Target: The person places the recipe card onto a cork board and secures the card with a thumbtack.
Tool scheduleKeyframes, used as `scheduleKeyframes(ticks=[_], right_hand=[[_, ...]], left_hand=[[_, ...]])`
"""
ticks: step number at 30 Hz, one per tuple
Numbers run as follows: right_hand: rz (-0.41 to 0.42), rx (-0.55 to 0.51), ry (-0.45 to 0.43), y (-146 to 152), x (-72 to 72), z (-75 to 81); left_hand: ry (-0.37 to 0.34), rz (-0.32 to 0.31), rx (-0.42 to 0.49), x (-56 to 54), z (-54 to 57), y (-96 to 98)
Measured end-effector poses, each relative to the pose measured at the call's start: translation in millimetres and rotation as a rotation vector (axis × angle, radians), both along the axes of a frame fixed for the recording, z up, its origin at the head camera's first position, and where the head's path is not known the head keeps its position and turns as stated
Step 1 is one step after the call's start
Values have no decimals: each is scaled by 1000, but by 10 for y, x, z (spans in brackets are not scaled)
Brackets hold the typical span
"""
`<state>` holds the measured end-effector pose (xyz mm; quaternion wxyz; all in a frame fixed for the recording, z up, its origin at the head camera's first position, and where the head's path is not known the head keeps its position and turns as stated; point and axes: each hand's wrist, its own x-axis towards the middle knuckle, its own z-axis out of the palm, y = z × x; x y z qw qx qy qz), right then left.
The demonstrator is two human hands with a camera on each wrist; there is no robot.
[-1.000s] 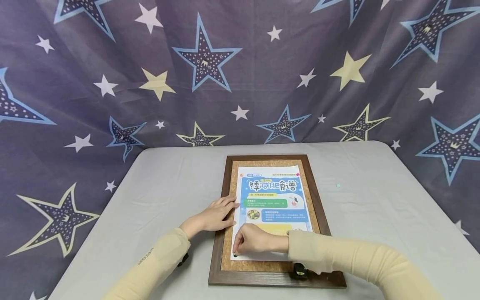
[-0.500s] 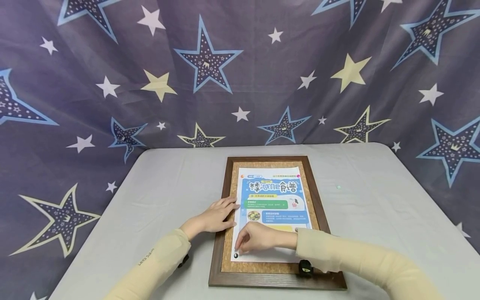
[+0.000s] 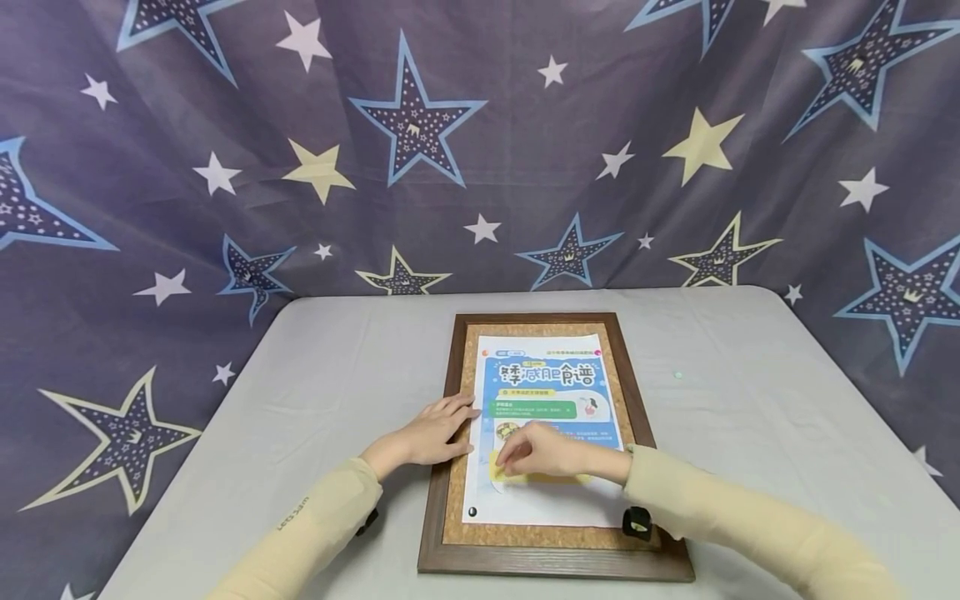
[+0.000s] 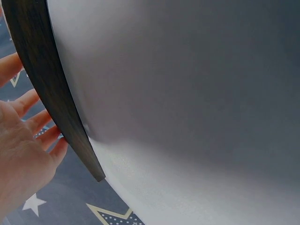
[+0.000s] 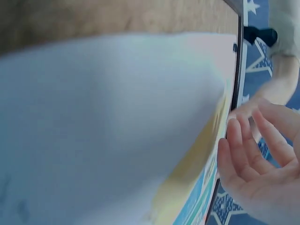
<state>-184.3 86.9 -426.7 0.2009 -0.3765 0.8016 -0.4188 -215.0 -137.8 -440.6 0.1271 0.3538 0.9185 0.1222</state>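
A printed poster [image 3: 551, 408] lies on a wood-framed corkboard [image 3: 457, 532] on the table. At the poster's lower left corner sits a round black thumbtack [image 3: 472, 512]. My left hand [image 3: 427, 432] rests flat across the board's left frame edge, fingertips reaching the poster's side; the left wrist view shows those fingers [image 4: 29, 101] spread along the dark frame. Over the poster's yellow band hovers my right hand [image 3: 546, 451], fingers loosely bent. In the right wrist view its fingers [image 5: 241, 152] are apart, with nothing seen between them.
At the poster's top corners are an orange dot [image 3: 485, 353] and a magenta dot [image 3: 597, 353]. A tiny pale green object [image 3: 678, 375] lies on the grey-covered table [image 3: 360, 358] right of the board. Behind hangs a star-patterned curtain [image 3: 517, 150].
My right hand has let go of the black thumbtack at the lower left corner and moved up and right over the poster. My left hand has stayed in place.
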Motion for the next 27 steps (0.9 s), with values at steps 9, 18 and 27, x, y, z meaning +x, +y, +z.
scheduleKeyframes(ticks=[9, 18, 27], right_hand=[[-123, 35, 61, 291, -87, 68], [-228, 71, 106, 611, -206, 100], [-340, 98, 175, 852, -287, 139]], left_hand=[[0, -4, -5, 6, 5, 2], [3, -3, -5, 6, 5, 2], [-7, 2, -11, 13, 11, 0]])
